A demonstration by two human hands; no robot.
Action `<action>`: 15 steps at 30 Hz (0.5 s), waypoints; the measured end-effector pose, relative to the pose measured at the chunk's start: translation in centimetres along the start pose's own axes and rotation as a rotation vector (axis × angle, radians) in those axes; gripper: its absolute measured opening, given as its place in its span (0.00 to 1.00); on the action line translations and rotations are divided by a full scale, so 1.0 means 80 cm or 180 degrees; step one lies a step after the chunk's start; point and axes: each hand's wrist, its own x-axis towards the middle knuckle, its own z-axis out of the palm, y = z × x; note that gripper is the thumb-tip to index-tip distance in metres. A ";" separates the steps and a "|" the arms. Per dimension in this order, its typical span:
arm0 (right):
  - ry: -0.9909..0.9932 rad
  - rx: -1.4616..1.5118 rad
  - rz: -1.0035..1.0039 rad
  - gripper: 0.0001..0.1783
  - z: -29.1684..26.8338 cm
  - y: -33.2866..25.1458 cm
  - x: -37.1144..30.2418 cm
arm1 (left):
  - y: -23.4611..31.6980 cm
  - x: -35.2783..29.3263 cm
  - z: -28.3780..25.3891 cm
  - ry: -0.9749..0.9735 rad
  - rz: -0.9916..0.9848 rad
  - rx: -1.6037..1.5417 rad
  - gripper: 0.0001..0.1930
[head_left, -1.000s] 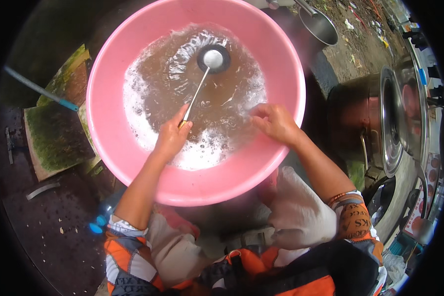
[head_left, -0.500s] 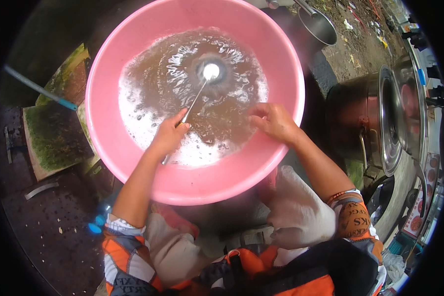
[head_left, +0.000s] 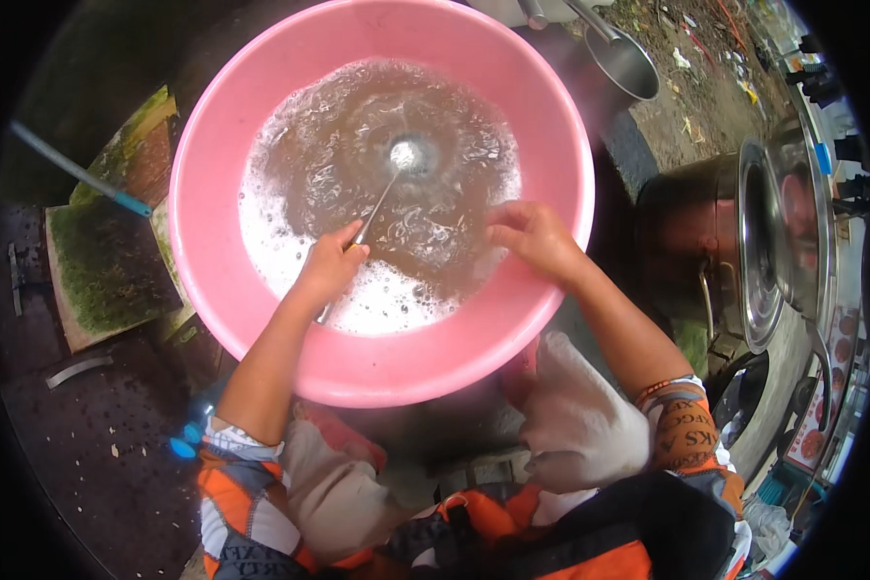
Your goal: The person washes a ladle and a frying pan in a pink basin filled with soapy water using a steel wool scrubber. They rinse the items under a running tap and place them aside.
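Inside pink basin, metal tool fast in left hand, open water between, right hand near rim, hold unclear.

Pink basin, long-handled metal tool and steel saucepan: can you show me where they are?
Pink basin (head_left: 406,365), head view: near inner wall.
Long-handled metal tool (head_left: 381,204), head view: thin shaft.
Steel saucepan (head_left: 630,70), head view: inside wall.
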 end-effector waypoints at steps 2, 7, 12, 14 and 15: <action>0.0321 0.0289 -0.0053 0.25 -0.004 -0.009 0.015 | 0.022 -0.011 -0.001 -0.0128 -0.0240 -0.0283 0.26; 0.1661 -0.1016 -0.1177 0.46 0.007 -0.030 0.089 | 0.034 -0.059 0.009 -0.0143 0.0403 -0.0371 0.27; 0.1991 -0.0953 -0.0853 0.45 0.020 -0.043 0.126 | 0.038 -0.083 0.021 0.0073 0.0989 0.0235 0.28; 0.1914 -0.1004 -0.0633 0.42 0.024 -0.048 0.127 | 0.040 -0.083 0.017 0.0063 0.0969 0.0360 0.27; 0.1834 -0.1063 -0.0479 0.39 0.025 -0.053 0.125 | 0.039 -0.083 0.014 0.0058 0.0959 0.0422 0.27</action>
